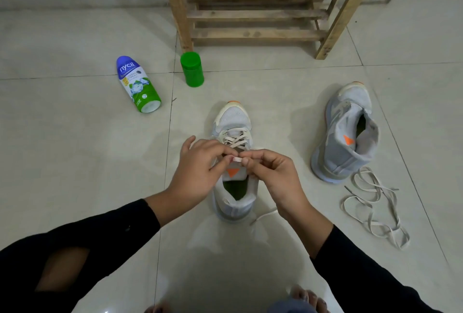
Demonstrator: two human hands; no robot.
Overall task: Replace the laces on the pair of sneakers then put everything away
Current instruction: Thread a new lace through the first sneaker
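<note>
Lace point(236, 160) between left hand point(198, 171), right hand point(274, 176)

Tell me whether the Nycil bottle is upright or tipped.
Tipped. The Nycil bottle lies on its side on the floor, its base facing the camera; the green jar beside it stands upright.

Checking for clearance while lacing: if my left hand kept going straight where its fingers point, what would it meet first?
Likely the right hand: the left hand points at its fingertips across the lace both pinch, above the sneaker.
</note>
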